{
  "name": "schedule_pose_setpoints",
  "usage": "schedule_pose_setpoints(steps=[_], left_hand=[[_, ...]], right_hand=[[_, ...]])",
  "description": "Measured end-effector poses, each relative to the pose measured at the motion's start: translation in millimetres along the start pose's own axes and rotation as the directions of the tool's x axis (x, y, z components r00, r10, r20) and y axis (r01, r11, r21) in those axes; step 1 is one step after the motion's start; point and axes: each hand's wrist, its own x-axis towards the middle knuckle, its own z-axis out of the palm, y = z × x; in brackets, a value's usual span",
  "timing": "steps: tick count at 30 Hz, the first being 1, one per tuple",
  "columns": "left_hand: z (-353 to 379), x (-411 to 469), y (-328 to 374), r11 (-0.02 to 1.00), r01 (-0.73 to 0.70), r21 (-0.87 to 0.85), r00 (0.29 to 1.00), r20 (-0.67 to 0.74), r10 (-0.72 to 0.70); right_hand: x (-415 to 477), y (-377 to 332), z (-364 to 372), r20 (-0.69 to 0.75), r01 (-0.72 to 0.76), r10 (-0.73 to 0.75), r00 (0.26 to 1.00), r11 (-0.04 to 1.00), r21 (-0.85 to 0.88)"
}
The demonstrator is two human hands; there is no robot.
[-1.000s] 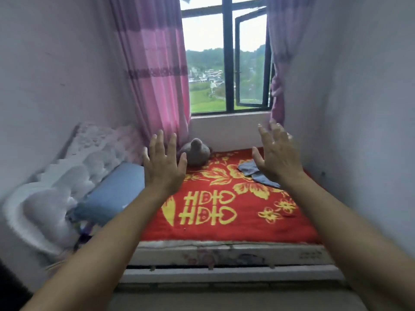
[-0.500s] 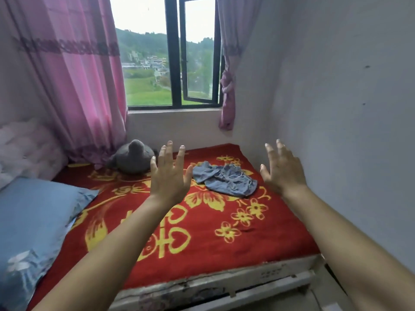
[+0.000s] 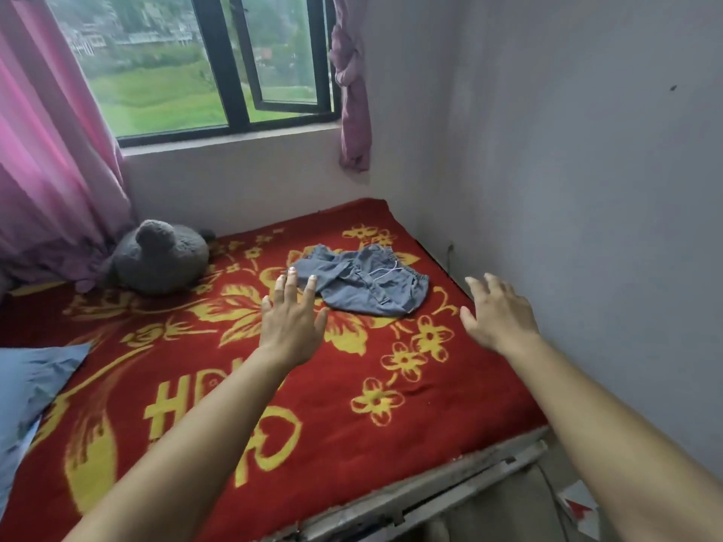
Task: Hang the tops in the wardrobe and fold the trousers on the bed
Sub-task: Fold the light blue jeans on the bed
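Observation:
A crumpled pair of grey-blue trousers (image 3: 362, 281) with a white drawstring lies on the bed (image 3: 450, 389), which is covered in red fabric with yellow flowers, close to the far right corner. My left hand (image 3: 291, 320) hovers with fingers spread just left of and in front of the trousers, its fingertips overlapping their edge in view. My right hand (image 3: 495, 312) is stretched out to their right, fingers apart, beside the wall. Neither hand holds anything. No wardrobe or tops are in view.
A grey plush toy (image 3: 160, 256) sits at the back left of the bed under a pink curtain (image 3: 51, 150). A blue pillow (image 3: 27, 389) lies at the left edge. The window (image 3: 219, 64) is ahead, a grey wall (image 3: 587, 189) runs along the right.
The view has come closer to the bed and turned right and down. Both hands have reached forward toward the trousers, which now lie between them.

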Motion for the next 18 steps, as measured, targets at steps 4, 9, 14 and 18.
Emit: schedule_pose_setpoints(steps=[4,9,14,18], left_hand=[[69.9,75.9,19.8,1.0,0.009,0.025,0.996,0.091,-0.011],[169.4,151.7,45.5,0.994,0.098,0.054,0.955,0.275,-0.109],[266.6,190.2,71.9,0.991,0.122,0.057,0.89,0.435,-0.135],[353.6,203.2,77.8,0.992,0.123,0.032,0.846,0.519,-0.122]], right_hand=[[90.7,29.2,70.4,0.101,-0.028,0.024,0.995,0.999,0.037],[192.1,44.9,166.9,0.32,0.0,-0.018,0.947,0.998,0.056],[249.6,48.2,264.4,0.438,0.057,-0.085,0.895,0.995,0.076],[267.7,49.9,347.1,0.503,0.059,-0.11,0.857,0.992,0.116]])
